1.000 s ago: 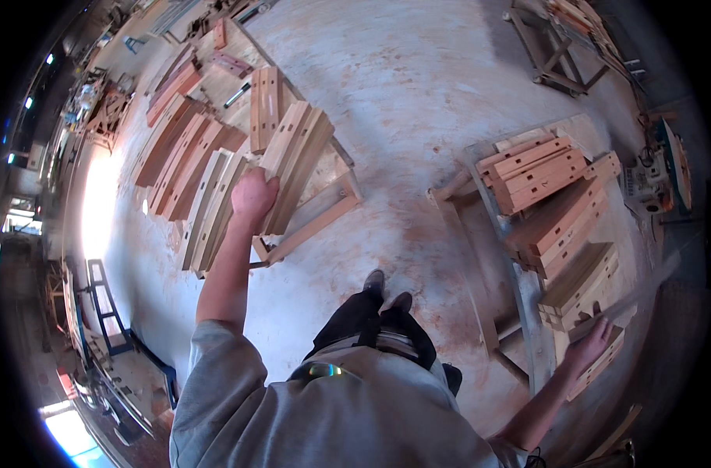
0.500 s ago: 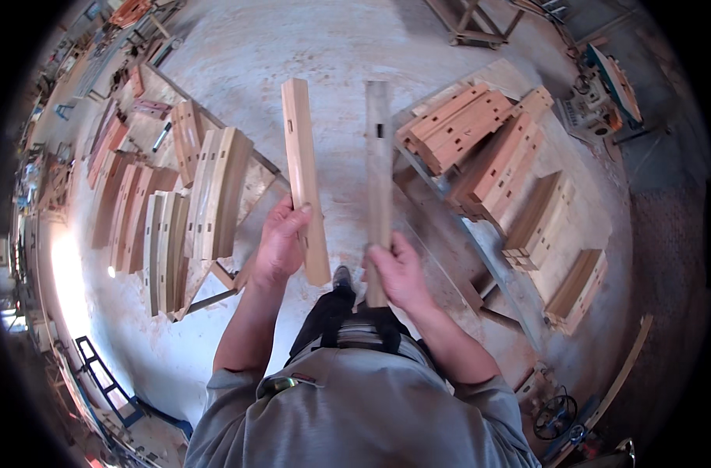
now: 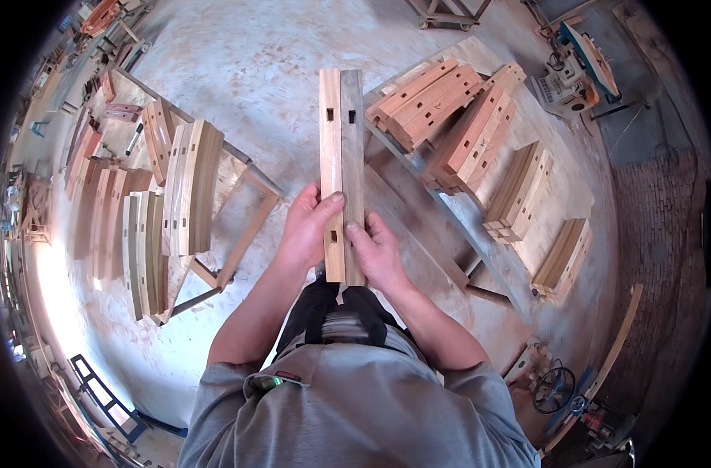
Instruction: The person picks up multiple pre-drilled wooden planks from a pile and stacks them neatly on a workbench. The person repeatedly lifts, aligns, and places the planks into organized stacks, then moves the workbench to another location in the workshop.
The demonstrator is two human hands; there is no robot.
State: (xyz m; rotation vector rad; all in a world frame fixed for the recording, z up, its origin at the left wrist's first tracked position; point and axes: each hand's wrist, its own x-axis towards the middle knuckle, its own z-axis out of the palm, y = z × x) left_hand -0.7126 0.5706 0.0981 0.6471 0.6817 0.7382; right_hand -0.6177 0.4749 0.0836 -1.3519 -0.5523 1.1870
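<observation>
- One pale bar [image 3: 332,160] and one greyer bar [image 3: 353,168], both with square holes, are held up side by side at 12 o'clock in my view, long edges seeming to touch.
- I have the left hand [image 3: 309,226] gripping the pale bar, thumb on its face; the right hand [image 3: 380,253] grips the greyer bar.
- I judge the step in hand as setting the pair together; the next move calls for firm grips and level ends.
- More bars rest on the left surface [image 3: 228,176] at 10 o'clock and the right surface [image 3: 575,187] at 2 o'clock.
- I can read no writing; the shirt label [image 3: 289,377] is too small.
</observation>
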